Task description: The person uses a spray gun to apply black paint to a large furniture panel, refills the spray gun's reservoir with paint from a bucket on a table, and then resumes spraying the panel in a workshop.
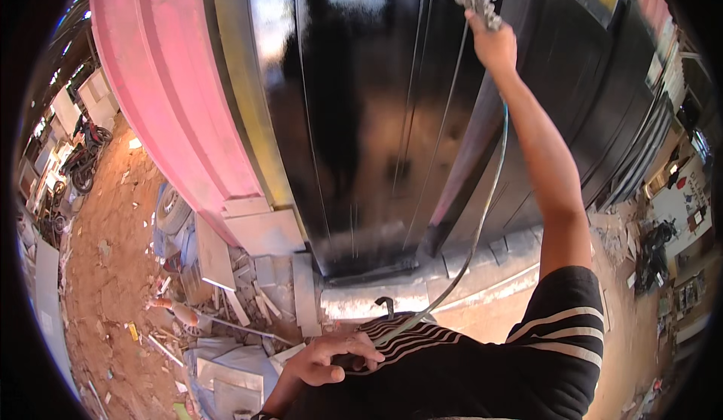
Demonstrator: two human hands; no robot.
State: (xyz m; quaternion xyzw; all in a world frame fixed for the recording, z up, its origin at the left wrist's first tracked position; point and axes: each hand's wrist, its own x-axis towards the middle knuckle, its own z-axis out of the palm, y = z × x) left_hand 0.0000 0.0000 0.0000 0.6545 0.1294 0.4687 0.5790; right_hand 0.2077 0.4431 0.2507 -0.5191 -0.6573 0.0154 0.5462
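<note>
The largest thing is a glossy black upright panel with thin vertical grooves (369,119), which stands in front of the person and shows dark, blurred reflections. To its left there is a pink ribbed sheet (162,66), and between these two runs a narrow dull-yellow strip (257,103). Below the pink sheet are pale flat rectangular boards (263,232). A thin grey-green flexible hose (476,245) descends in a long curve toward the person's waist. The left hand (324,358) is low, close to the person's body, with bent fingers near the hose's lower part; I cannot tell whether they grasp something. The right hand (495,47), stretched far up, is closed around a silver metal spray gun (478,4), located near the upper right part of the black panel
</note>
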